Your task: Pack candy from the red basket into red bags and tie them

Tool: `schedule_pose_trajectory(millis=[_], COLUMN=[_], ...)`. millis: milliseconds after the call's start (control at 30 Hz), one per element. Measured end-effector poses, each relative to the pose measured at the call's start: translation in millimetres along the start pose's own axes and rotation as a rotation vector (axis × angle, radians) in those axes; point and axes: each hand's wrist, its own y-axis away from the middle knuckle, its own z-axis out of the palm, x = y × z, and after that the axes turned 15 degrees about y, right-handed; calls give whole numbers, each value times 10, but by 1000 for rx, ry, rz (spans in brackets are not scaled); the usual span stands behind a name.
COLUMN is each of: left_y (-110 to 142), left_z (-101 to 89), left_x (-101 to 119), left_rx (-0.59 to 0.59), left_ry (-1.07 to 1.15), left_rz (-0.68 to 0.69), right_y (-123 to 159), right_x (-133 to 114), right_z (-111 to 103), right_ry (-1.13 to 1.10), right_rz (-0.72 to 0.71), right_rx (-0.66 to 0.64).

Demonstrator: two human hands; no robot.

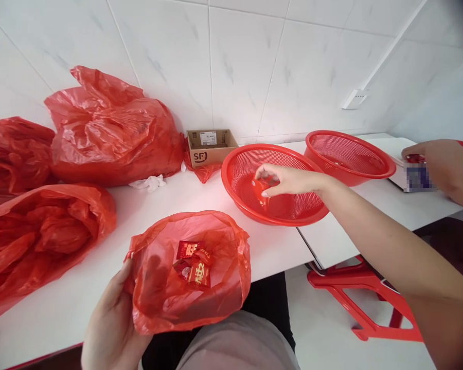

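My left hand [113,313] is closed on the left rim of a red plastic bag [150,293] and holds its mouth wide. Inside the bag lie several small red-wrapped candies [198,272], some with gold lettering. My right hand [281,180] reaches in from the right over a red perforated basket [237,192]. Its fingers and thumb pinch a small red packet [260,188], partly hidden by the fingers. Just below the packet, small red and pale bits show inside the basket.
Large red plastic bags [116,133] fill the table's left side. A cardboard box [210,154] and crumpled white tissue [150,183] lie behind. A second red basket [347,177] stands right. Another person's hand [447,164] is at the far right. A red stool [343,303] stands below.
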Motion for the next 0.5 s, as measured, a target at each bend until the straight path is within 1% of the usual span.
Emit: schedule_pose_trajectory(millis=[33, 67, 133, 167, 200, 233, 300, 367, 400, 433, 500], left_y=[5, 11, 23, 30, 38, 47, 60, 65, 64, 60, 50], left_z=[37, 73, 136, 157, 171, 176, 161, 119, 89, 53, -40], left_x=[-12, -25, -51, -59, -63, -61, -40, 2, 32, 69, 168], left_rx=[-5, -10, -5, 1, 7, 13, 28, 36, 41, 45, 26], left_ry=[-18, -29, -20, -17, -17, -19, -28, -41, -48, -59, -101], left_rz=[17, 38, 43, 41, 45, 48, 57, 82, 99, 109, 107], right_y=[68, 133, 230, 253, 254, 237, 166, 93, 72, 67, 108], right_x=[-219, -454, -909, -1097, -1243, -1340, -1395, -1326, -1276, -1230, -1157], right_z=[-24, -16, 109, 223, 363, 518, 819, 1017, 1054, 1047, 911], right_ry=[-87, -160, -235, -202, -110, 30, 339, 512, 548, 561, 566], right_rz=[-111, -202, -349, -420, -464, -457, -415, -361, -347, -344, -384], right_rx=[70, 109, 85, 38, -3, 17, 70, 103, 109, 109, 84])
